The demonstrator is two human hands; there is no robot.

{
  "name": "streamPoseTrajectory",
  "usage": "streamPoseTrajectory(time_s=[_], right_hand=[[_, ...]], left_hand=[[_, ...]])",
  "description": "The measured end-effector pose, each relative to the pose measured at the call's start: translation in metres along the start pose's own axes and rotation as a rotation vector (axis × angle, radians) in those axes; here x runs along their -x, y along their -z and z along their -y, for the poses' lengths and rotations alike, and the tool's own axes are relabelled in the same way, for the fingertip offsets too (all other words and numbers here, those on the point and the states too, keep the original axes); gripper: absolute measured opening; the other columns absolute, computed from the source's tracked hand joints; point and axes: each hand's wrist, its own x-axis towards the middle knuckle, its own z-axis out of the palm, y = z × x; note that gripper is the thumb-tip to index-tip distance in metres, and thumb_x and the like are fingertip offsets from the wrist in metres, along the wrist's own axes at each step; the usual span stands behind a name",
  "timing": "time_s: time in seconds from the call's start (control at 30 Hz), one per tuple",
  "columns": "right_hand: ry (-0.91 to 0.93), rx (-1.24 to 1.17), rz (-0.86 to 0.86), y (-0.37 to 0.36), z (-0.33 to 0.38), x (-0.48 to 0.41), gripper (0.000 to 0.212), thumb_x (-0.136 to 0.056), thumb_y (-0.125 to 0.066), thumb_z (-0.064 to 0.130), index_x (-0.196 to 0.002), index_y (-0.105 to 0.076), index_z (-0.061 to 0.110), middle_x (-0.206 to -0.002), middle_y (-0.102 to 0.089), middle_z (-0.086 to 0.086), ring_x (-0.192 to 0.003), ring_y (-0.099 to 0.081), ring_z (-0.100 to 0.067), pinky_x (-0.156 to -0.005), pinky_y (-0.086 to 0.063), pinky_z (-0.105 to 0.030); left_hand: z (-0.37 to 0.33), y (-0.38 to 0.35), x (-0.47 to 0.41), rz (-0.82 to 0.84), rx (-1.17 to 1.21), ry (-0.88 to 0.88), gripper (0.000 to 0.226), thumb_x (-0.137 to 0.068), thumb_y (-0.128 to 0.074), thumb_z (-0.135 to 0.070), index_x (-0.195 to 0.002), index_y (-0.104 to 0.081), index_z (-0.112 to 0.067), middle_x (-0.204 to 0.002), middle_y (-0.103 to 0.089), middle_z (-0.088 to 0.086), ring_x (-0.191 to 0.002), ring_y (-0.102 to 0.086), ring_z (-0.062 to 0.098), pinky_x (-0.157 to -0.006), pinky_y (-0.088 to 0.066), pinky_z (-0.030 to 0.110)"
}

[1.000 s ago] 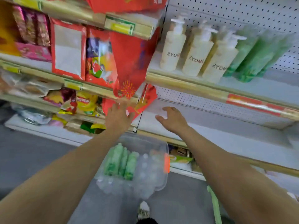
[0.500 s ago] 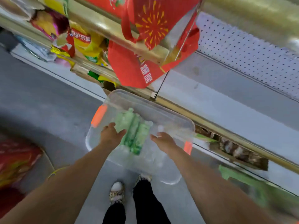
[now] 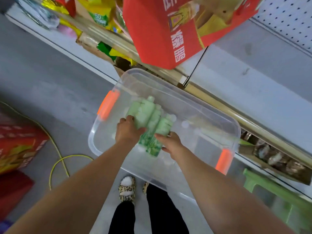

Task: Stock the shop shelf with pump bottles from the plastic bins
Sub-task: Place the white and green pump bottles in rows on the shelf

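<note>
The green bottles (image 3: 148, 119) lay side by side in the left part of the clear plastic bin (image 3: 200, 137), their caps pointing toward the shelf (image 3: 253, 85). I saw my left hand (image 3: 128, 130) gripping the leftmost bottle, thumb over it and fingers on its far side. My right hand (image 3: 170, 142) held the rightmost one, thumb on top and fingers curled at its side. The bin had orange handles (image 3: 108, 105) at both ends and stood low, just before the shelf. A red bag (image 3: 162, 31) hung above it. A yellow cable (image 3: 57, 159) lay on the grey floor to the left.
</note>
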Motion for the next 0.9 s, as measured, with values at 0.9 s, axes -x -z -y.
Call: streamPoseTrajectory(time_s=[0.9], right_hand=[[0.444, -0.675, -0.076, 0.105, -0.01, 0.292, 0.066, -0.075, -0.081, 0.039, -0.119, -0.066, -0.007, -0.11, -0.072, -0.026, -0.1, -0.069, -0.039, -0.094, -0.054, -0.058]], left_hand=[[-0.092, 0.107, 0.254, 0.334, 0.674, -0.334, 0.058, -0.092, -0.048, -0.065, -0.114, -0.067, -0.016, -0.111, -0.07, 0.01, -0.101, -0.067, 0.029, -0.089, -0.055, 0.041]])
